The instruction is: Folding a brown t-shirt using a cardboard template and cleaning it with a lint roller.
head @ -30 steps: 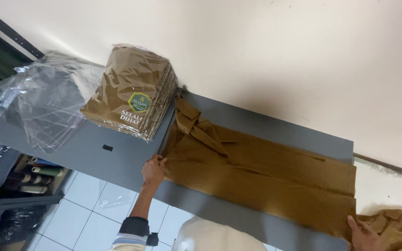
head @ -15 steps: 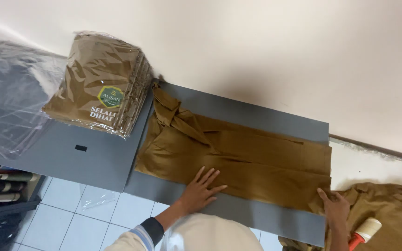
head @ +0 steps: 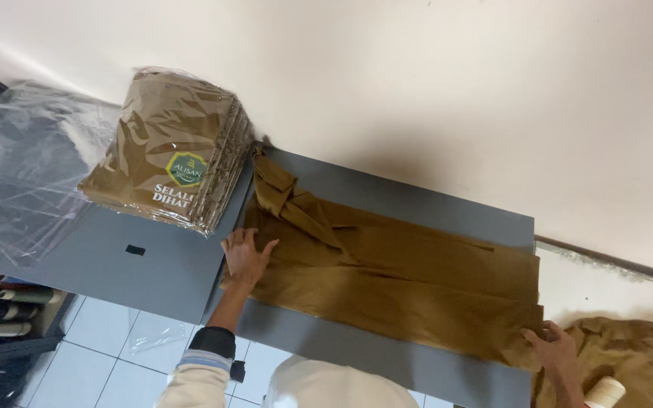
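grey table (head: pixel 153 264) (cream wall (head: pixel 417 75) behind) | left hand (head: pixel 245 253) spread on brown garment (head: pixel 402 283) | right hand (head: pixel 552 349) seemingly pinching hem

A brown garment (head: pixel 402 287) is lying flat and folded into a long strip on the grey table, running from left to right. Its left end, with a narrow folded part pointing up, is lying just beside the stack of packed clothes; its right end is reaching the table edge.
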